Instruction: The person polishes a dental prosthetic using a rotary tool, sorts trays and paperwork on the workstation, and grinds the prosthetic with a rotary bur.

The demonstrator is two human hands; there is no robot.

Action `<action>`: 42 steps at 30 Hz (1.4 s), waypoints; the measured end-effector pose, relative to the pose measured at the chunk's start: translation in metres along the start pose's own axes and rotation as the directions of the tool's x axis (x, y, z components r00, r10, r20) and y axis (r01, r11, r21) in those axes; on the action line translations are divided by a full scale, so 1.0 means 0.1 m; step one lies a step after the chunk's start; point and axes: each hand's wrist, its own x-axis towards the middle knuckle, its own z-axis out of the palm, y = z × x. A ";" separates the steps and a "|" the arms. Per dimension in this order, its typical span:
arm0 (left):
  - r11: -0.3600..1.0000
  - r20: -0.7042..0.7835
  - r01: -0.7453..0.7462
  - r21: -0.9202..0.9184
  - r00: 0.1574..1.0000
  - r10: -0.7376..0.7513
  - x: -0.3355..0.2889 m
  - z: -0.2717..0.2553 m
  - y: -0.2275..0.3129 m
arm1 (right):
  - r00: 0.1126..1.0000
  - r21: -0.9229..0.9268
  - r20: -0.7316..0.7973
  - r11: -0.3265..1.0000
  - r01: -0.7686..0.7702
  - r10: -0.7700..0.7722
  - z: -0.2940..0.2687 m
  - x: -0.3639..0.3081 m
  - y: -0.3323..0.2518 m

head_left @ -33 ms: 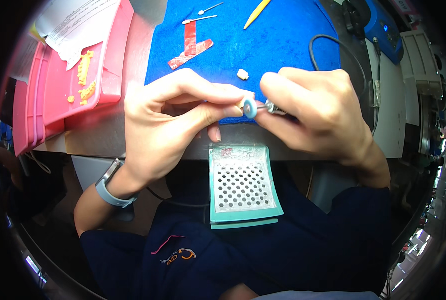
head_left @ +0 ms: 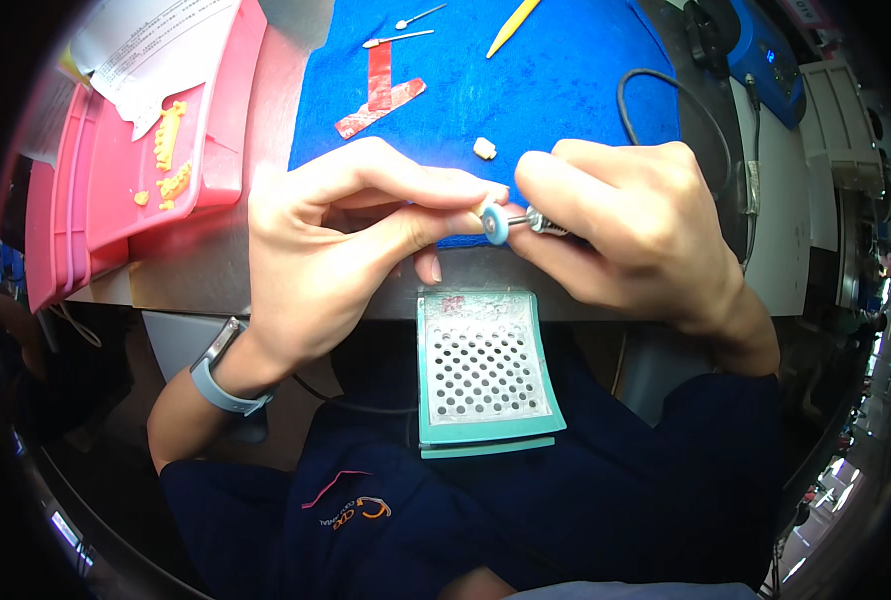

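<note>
My right hand point(head_left: 621, 215) is closed around a rotary handpiece, of which the metal nose point(head_left: 544, 222) shows between thumb and fingers. On its shank sits a light blue grinding wheel point(head_left: 496, 224). My left hand point(head_left: 351, 235) pinches a small cream-coloured piece point(head_left: 487, 204) between thumb and forefinger, mostly hidden by the fingertips. The wheel is right at this piece; whether they touch, I cannot tell. Just beyond the fingertips, a small ivory tooth-like piece point(head_left: 485, 148) lies on the blue cloth point(head_left: 556, 90).
Below my hands juts a teal-framed perforated suction grille point(head_left: 489, 370). A pink tray point(head_left: 221, 150) with orange pieces point(head_left: 169, 140) and paper is at left. Red tape strips point(head_left: 381, 95), slim burs point(head_left: 398, 40) and a yellow pencil-like stick point(head_left: 514, 27) lie farther off. A blue control unit point(head_left: 766, 60) stands right.
The blue wheel has shifted slightly left and down, and more of its shank shows. My right hand has moved a touch; the left stays in place.
</note>
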 end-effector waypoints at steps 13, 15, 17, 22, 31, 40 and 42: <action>0.997 0.013 -0.025 0.074 1.000 0.024 0.00 -0.01 0.02 | 1.000 0.017 -0.019 1.000 0.001 0.000 0.01 0.03 0.03; 0.999 0.016 -0.012 0.031 1.000 0.012 0.00 0.00 0.01 | 1.000 0.017 -0.026 1.000 0.005 -0.004 0.00 0.02 0.01; 0.999 0.017 -0.010 0.034 1.000 0.009 0.00 -0.01 0.02 | 1.000 0.003 -0.021 1.000 0.006 -0.006 0.00 0.02 0.00; 0.999 0.013 -0.009 0.038 1.000 0.009 0.00 -0.01 0.01 | 1.000 -0.008 0.001 1.000 -0.007 0.007 0.00 0.02 0.01; 1.000 0.020 -0.006 0.030 1.000 0.006 0.00 0.00 0.02 | 1.000 0.027 0.002 1.000 0.001 -0.001 -0.01 0.02 0.00; 0.999 0.014 -0.004 0.043 1.000 0.003 0.00 -0.02 0.01 | 1.000 0.032 -0.013 0.999 0.006 -0.005 0.00 0.04 0.03; 0.999 0.017 -0.008 0.040 1.000 0.008 0.01 -0.01 0.02 | 1.000 0.034 -0.009 0.999 0.005 -0.005 0.00 0.03 0.02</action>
